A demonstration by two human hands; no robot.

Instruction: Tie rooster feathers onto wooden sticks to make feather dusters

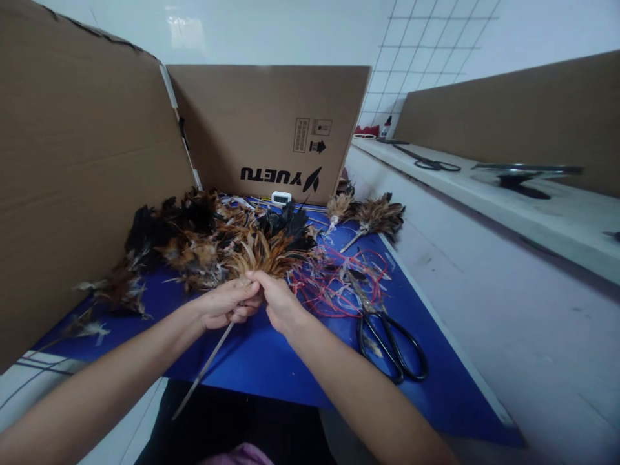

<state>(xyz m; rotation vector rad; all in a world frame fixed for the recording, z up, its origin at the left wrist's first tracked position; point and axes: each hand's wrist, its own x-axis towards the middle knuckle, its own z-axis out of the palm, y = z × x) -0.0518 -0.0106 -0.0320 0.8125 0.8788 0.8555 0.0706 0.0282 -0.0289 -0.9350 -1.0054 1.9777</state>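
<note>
My left hand and my right hand meet at the middle of the blue table, both closed around the base of a brown and orange feather bundle. A thin pale stick runs from the bundle down and left past the table's front edge. The feathers fan upward above my fingers.
A heap of dark and brown feathers lies at left. Red and white strings and black-handled scissors lie at right. Two finished small dusters rest behind. Cardboard walls stand at left and back. A white ledge carries another pair of scissors.
</note>
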